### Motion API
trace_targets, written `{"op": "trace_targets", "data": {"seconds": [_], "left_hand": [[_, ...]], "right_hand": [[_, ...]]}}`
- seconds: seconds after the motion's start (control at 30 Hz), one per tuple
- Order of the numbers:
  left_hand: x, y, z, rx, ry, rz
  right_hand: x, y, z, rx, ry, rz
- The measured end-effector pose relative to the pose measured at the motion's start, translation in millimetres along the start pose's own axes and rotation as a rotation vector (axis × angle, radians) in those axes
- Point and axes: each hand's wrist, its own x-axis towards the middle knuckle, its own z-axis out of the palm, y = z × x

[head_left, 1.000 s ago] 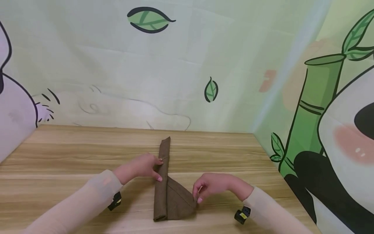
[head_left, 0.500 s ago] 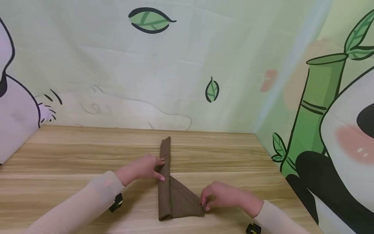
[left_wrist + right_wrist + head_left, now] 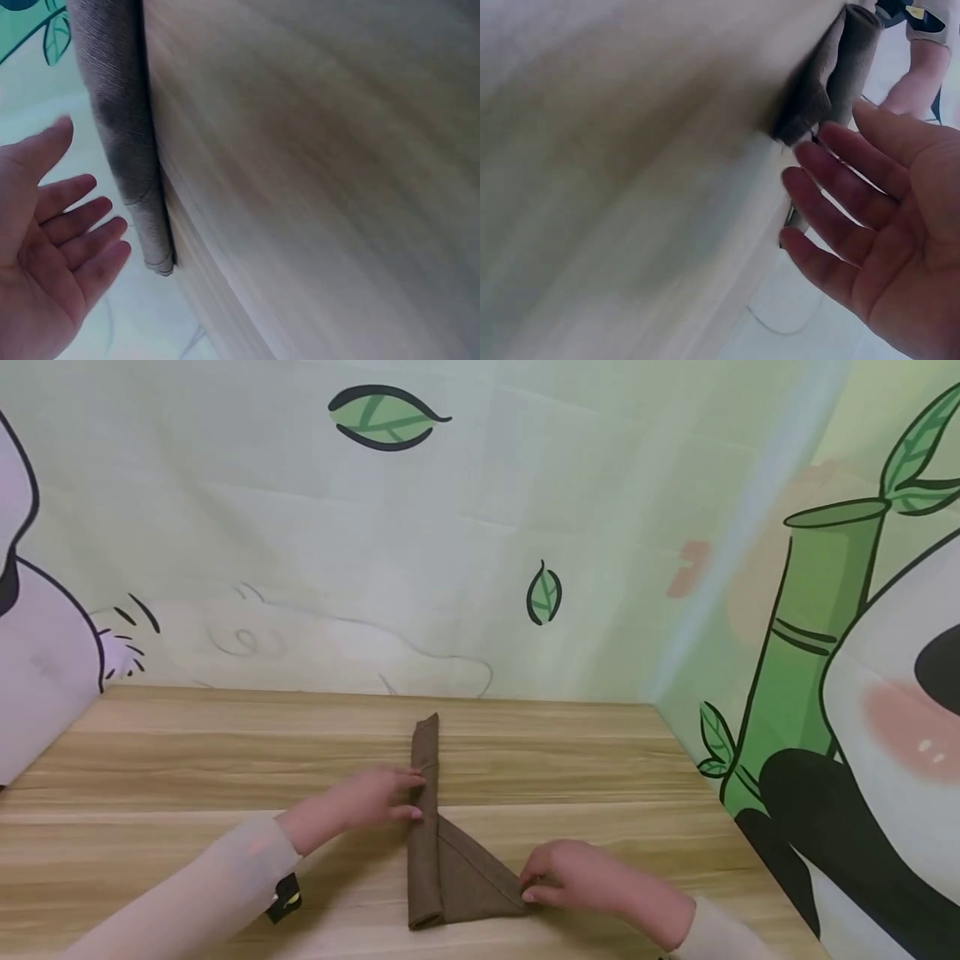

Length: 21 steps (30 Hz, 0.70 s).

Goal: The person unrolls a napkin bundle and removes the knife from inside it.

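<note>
A brown cloth [image 3: 480, 881] lies on the wooden table, its left side a long narrow roll [image 3: 424, 860] and its right side a flat, slanting flap. My left hand [image 3: 371, 797] is beside the roll, fingertips at its left edge in the head view. In the left wrist view, that hand [image 3: 56, 247] shows an open palm with loose fingers, next to the roll [image 3: 124, 127]. At the flap's right corner is my right hand [image 3: 581, 877]. Seen from the right wrist, this hand [image 3: 885, 217] has its fingers spread loosely and thumb apart, index fingertip close to the cloth [image 3: 817, 90].
The pale wooden table [image 3: 187, 735] reaches back to a wall hanging [image 3: 247, 510] printed with leaves. A printed bamboo stalk [image 3: 810, 610] and panda figure [image 3: 885, 735] cover the right side.
My right hand has drawn the flap's corner rightward, widening the flap, and its fingers have since loosened. My left hand has eased slightly leftward off the roll's top.
</note>
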Motion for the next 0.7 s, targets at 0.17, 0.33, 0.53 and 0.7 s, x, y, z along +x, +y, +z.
{"op": "trace_targets", "data": {"seconds": [0.17, 0.33, 0.53, 0.7], "left_hand": [[-17.7, 6.8, -1.0, 0.036, 0.083, 0.102], [-34.0, 17.9, 1.5, 0.041, 0.112, 0.165], [-40.2, 28.1, 8.9, 0.07, 0.077, 0.235], [-40.1, 37.3, 13.6, 0.067, -0.027, 0.268]], "right_hand": [[-3.4, -4.8, 11.4, -0.109, 0.103, -0.059], [-1.2, -6.9, 20.3, -0.182, 0.065, -0.084], [6.9, -5.3, 26.8, -0.219, 0.01, -0.097], [10.6, -3.6, 27.8, -0.253, -0.022, -0.124]]}}
